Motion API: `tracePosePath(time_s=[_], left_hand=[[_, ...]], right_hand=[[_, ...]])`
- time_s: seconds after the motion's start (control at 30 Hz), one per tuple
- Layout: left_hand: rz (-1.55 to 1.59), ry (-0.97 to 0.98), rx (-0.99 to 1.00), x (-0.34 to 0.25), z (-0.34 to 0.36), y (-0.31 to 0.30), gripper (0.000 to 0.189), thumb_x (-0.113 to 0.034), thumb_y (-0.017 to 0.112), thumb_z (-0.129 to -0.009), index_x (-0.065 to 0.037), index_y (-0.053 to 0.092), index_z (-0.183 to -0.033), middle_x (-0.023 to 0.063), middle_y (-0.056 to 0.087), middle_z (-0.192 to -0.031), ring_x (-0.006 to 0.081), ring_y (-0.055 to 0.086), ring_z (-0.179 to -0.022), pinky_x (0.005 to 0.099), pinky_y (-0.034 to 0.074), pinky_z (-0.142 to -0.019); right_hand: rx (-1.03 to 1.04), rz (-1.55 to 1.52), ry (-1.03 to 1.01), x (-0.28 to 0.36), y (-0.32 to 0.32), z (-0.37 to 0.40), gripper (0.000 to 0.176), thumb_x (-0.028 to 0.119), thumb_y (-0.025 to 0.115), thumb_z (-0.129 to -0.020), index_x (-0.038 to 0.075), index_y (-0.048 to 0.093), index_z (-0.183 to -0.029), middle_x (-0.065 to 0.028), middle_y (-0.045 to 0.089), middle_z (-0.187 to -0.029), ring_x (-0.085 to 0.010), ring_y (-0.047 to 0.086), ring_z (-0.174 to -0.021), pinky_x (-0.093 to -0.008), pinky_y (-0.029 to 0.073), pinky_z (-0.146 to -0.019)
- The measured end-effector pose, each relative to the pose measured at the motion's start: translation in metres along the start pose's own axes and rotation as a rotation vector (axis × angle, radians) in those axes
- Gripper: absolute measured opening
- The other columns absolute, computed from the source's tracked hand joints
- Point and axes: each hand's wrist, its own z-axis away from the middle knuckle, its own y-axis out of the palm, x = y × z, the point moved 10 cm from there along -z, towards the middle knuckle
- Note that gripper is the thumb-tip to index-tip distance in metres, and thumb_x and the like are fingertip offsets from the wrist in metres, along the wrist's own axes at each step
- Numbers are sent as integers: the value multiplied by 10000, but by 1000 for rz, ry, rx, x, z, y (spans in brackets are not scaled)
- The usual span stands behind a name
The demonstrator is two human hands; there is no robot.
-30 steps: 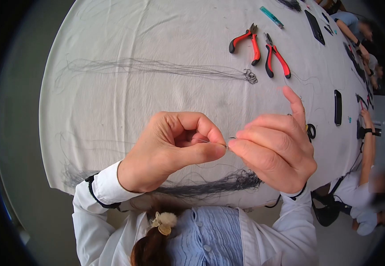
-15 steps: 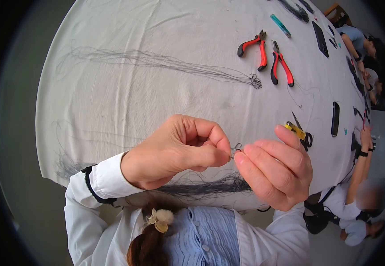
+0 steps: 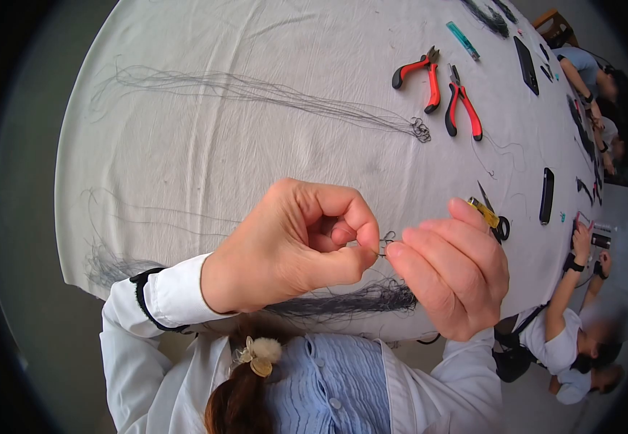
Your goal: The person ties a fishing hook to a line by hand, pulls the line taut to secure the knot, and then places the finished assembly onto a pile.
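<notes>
My left hand [image 3: 292, 246] and my right hand [image 3: 453, 276] meet fingertip to fingertip above the near edge of the table. Between them they pinch a tiny metal hook [image 3: 385, 241] with a thin dark line running from it. The left thumb and forefinger close on one side, the right thumb and forefinger on the other. Just below my hands lies a dark bundle of thin line [image 3: 343, 302] along the table edge. A second bundle of lines with small hooks at its end [image 3: 421, 132] stretches across the white cloth [image 3: 205, 159] farther away.
Two red-handled pliers [image 3: 424, 69] [image 3: 463, 105] lie at the far right. Small scissors with a yellow part [image 3: 490, 215] sit beside my right hand. Black phones [image 3: 547, 195] [image 3: 527, 64] and a teal lighter [image 3: 463, 40] lie beyond. Other people sit along the right side of the table [image 3: 574, 325].
My right forefinger has come down from pointing up and now curls with the others. Both hands keep pinching the hook; the view shifted slightly, uncovering the scissors.
</notes>
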Motion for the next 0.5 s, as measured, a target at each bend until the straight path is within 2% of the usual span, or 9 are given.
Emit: tracePosePath(time_s=[0.07, 0.1, 0.13, 0.17, 0.2, 0.27, 0.37, 0.5], left_hand=[[-202, 53, -54, -10, 3, -4, 41, -9, 609, -723, -26, 575, -739, -59, 437, -664, 15, 375, -619, 184, 318, -547], [-203, 53, -53, -9, 3, -5, 41, -9, 609, -723, -26, 575, -739, -59, 437, -664, 15, 375, -619, 184, 318, -547], [-351, 206, -91, -23, 4, -6, 57, -14, 628, -714, -27, 584, -747, -44, 449, -682, 23, 374, -608, 188, 309, -535], [-498, 359, -126, -37, 8, -4, 76, -20, 648, -705, -28, 592, -755, -29, 461, -699, 31, 374, -597, 191, 301, -524], [-503, 360, -121, -36, 8, -4, 76, -20, 648, -705, -28, 592, -755, -29, 461, -699, 31, 374, -597, 191, 301, -524], [-616, 502, -176, -50, 13, -3, 143, -29, 712, -681, -38, 619, -789, -1, 489, -759, 49, 380, -586, 196, 286, -506], [-642, 586, -269, -58, 16, -2, 201, -49, 764, -660, -45, 638, -817, 13, 505, -794, 56, 380, -584, 191, 280, -504], [-715, 576, -238, -59, 19, 1, 193, -38, 760, -672, -35, 635, -818, 30, 519, -817, 63, 423, -604, 191, 308, -507]], right_hand=[[12, -17, 53, -6, -1, -2, 155, 42, 685, -602, 14, 659, -752, -61, 601, -729, -182, 607, -689, -372, 571, -718], [99, -52, 106, -13, 5, -3, 170, 32, 704, -607, 13, 652, -767, -63, 593, -739, -186, 601, -686, -386, 561, -734], [184, -85, 158, -19, 13, -2, 188, 22, 724, -612, 12, 645, -782, -65, 585, -749, -190, 596, -682, -400, 550, -749], [180, -82, 159, -21, 13, -2, 188, 22, 724, -612, 12, 645, -782, -65, 585, -749, -190, 596, -682, -400, 550, -749], [167, -127, 199, -26, 13, -2, 206, 11, 741, -605, 13, 637, -782, -65, 581, -747, -189, 594, -678, -410, 542, -759], [147, -166, 242, -32, 11, -2, 225, 0, 758, -597, 15, 630, -782, -65, 577, -746, -189, 592, -673, -419, 534, -769], [168, -214, 328, -41, 9, -1, 237, 3, 774, -585, 21, 625, -768, -60, 573, -743, -184, 590, -664, -416, 535, -765], [157, -216, 348, -41, 9, -2, 237, 2, 774, -597, 21, 611, -769, -58, 570, -736, -184, 592, -661, -419, 534, -764]])
